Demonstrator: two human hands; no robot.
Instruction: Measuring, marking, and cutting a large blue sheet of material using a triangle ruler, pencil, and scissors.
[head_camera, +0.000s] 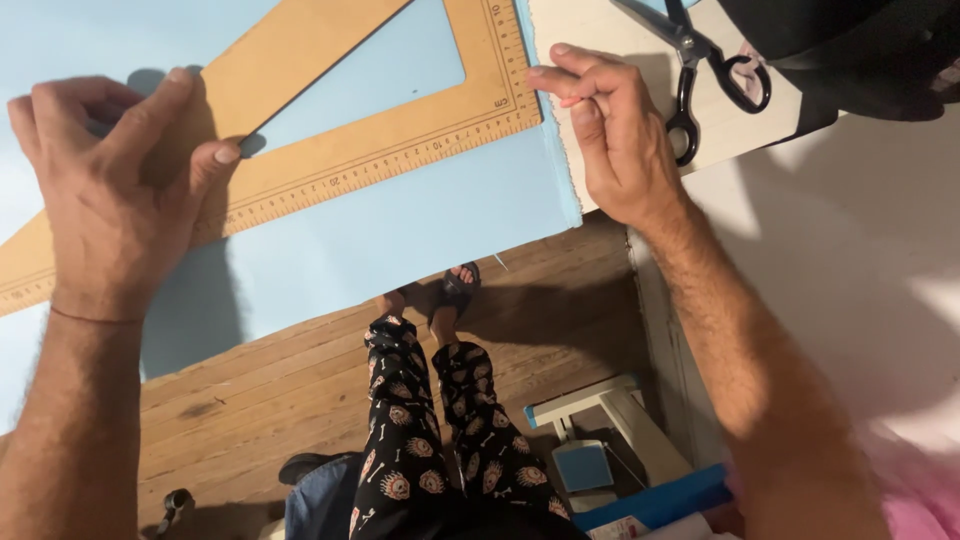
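Note:
A large wooden triangular ruler lies flat on light blue fabric spread over a table. My left hand presses down on the ruler's left part with spread fingers. My right hand sits at the fabric's right edge, next to the ruler's right corner. Its fingers are pinched together; whether they hold a small marker I cannot tell. Black scissors lie on the pale table surface just right of that hand.
Below the table edge I see a wooden plank floor and my legs in black patterned trousers with sandals. A white and blue stand stands on the floor at right. Dark cloth lies at the top right.

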